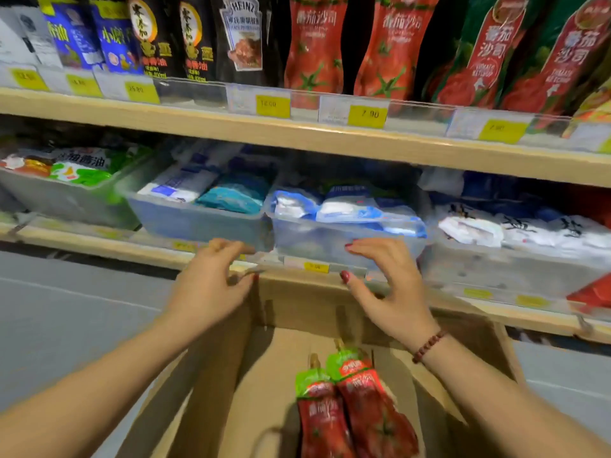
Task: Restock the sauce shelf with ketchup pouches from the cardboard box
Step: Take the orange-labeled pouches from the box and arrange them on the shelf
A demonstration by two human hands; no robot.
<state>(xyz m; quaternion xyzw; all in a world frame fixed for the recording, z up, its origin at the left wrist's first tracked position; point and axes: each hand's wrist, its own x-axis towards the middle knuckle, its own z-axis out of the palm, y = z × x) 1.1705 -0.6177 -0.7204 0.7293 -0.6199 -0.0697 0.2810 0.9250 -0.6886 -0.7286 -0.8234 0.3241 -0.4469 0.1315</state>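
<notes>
A brown cardboard box [261, 385] sits low in the middle, with its top flaps open. Two ketchup pouches [357, 411] lie side by side in it, at the right side of its floor. They are red with green tops and small spouts. The rest of the box floor is bare cardboard.

Both hands are stretched out over the far end of the box, and neither holds anything. The left hand [208, 285] is above the far left corner, with loose, slightly bent fingers. The right hand [390, 285] is above the far right corner, with spread fingers and a brown bead bracelet [428, 345] on its wrist. Their fingertips are close to the low shelf's front edge, but the picture is too blurry to tell if they touch it.

Just past the box, on the low shelf, stand see-through bins. The bin [195, 223] by the left hand holds white, blue and teal packets. The bin [330, 239] by the right hand holds blue and white packets. A gray bin [66, 200] farther left holds green and white packets.

High above the box, on the top shelf, red tomato ketchup pouches [314, 51] stand upright in a row. Yellow price tags [367, 115] run along that shelf's edge.
</notes>
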